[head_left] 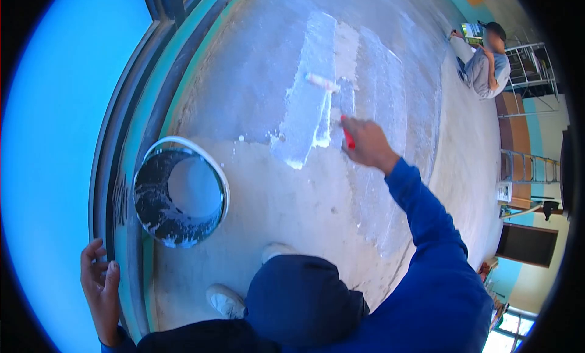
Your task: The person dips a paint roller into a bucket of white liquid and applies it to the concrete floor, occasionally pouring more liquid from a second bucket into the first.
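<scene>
My right hand (369, 144) is wrapped round the red handle of a paint roller (323, 83). The roller's white sleeve rests on a wet whitish coat (304, 118) spread over the grey concrete floor. A dark bucket (149, 197) with a pale rim stands left of the coat, holding light liquid, its inner wall splashed with white. My left hand (101, 286) is at the lower left beside the window frame, fingers apart and slightly bent, with nothing in it.
A window frame and ledge (139, 109) run along the left, close to the bucket. My shoe (225, 301) is on the floor below the bucket. At the far right a person (487, 63) sits on the floor near metal scaffolding (533, 63); a ladder (530, 166) is beyond.
</scene>
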Tool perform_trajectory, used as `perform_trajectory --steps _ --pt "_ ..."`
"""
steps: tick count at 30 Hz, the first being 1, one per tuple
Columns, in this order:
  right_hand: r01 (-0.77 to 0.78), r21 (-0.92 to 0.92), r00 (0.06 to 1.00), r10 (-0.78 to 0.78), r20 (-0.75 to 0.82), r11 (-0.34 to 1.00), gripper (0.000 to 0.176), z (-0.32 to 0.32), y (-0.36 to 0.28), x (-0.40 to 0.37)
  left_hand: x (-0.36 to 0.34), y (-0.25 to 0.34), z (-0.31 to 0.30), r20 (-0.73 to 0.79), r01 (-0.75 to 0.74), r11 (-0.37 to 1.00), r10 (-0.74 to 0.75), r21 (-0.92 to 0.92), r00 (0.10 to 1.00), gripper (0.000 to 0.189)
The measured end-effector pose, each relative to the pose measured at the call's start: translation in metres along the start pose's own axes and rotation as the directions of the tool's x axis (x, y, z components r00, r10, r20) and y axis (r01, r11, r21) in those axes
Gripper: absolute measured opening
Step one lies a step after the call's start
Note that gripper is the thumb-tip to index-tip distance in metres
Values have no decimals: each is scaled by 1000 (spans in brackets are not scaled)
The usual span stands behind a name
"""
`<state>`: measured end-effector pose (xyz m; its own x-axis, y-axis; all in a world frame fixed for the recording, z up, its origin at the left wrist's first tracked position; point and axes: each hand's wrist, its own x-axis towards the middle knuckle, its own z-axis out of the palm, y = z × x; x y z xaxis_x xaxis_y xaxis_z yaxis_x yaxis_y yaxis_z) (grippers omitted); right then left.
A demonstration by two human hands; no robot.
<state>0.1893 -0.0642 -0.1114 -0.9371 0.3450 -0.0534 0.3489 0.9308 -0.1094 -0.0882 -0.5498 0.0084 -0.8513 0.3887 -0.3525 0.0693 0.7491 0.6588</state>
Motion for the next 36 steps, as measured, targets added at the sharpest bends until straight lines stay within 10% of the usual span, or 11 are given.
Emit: perform_trajectory --steps 12,26,36 --pt "-201 63 972 192 135 977 36 -24 -184 -207 -47 5 -14 37 -280 958 283 -61 959 55" --pt "-247 -30 966 243 -93 969 36 29 88 -16 -52 -1 -15 -80 -206 973 214 102 973 57" --pt "-174 39 977 168 129 984 52 4 -71 -250 -18 11 6 -2 -248 963 249 102 968 64"
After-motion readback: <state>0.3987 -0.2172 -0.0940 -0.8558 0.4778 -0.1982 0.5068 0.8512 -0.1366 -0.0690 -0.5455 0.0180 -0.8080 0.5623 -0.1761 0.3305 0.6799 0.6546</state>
